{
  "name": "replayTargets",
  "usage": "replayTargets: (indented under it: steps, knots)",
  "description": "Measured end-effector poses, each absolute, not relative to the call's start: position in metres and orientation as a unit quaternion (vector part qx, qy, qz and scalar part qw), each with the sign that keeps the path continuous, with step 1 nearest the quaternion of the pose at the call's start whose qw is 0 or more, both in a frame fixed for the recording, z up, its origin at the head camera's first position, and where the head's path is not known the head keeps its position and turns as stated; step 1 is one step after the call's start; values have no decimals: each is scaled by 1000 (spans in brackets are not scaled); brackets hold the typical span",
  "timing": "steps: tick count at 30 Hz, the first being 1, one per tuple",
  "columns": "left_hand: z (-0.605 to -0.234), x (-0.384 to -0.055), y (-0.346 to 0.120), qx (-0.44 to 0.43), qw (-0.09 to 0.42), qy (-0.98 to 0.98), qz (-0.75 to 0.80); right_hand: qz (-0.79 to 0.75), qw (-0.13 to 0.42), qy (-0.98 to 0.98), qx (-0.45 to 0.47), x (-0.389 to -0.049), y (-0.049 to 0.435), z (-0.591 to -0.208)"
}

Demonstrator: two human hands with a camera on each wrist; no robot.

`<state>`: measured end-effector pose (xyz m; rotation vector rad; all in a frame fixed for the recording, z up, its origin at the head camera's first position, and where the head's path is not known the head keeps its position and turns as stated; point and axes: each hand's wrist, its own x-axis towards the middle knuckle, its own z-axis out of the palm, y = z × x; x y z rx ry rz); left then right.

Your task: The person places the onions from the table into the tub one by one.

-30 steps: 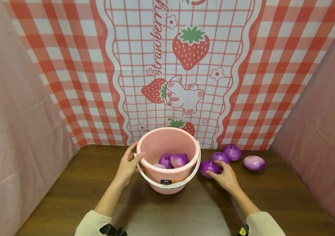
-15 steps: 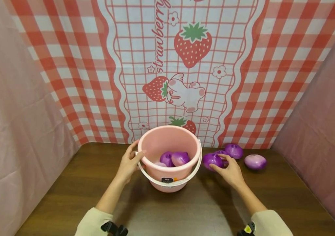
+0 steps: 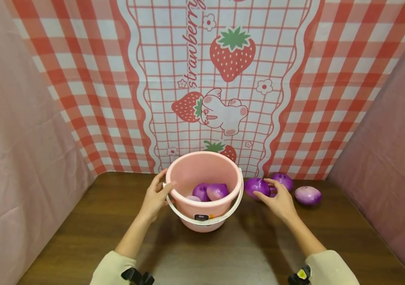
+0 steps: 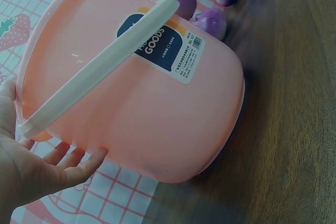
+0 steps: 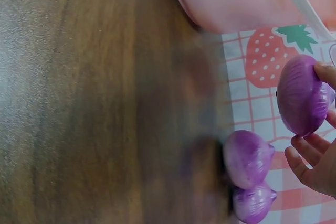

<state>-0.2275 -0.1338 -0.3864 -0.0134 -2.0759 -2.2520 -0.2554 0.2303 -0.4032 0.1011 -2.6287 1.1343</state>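
Note:
My left hand (image 3: 155,200) holds the left side of a pink bucket (image 3: 202,213), thumb at the rim and fingers against the outer wall. In the left wrist view, the bucket's white handle (image 4: 105,61) hangs down across its labelled front. Several purple onions, including one onion (image 3: 217,192) with a paler side, lie inside the bucket. To the right of the bucket, my right hand (image 3: 280,201) grips a shiny purple onion (image 3: 257,187) between thumb and fingers. In the right wrist view, this onion (image 5: 300,95) is raised above the table.
Two onions (image 5: 247,158) (image 5: 253,203) stand side by side under the right hand. A paler onion (image 3: 307,195) lies farther right on the brown wooden table (image 3: 202,257). Behind hangs a red-and-white strawberry cloth (image 3: 231,111), with pink cloth (image 3: 391,166) at both sides.
The right hand has lifted the onion off the table, moving it up and slightly back beside the bucket. The left hand keeps its place on the bucket.

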Motion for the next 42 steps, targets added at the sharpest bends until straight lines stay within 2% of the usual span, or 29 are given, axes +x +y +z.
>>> replayTargets:
  steps: [42]
  knots:
    - [-386, -228, -133, -9, 35, -676, -736, 414, 160, -895, 49, -257, 236, -358]
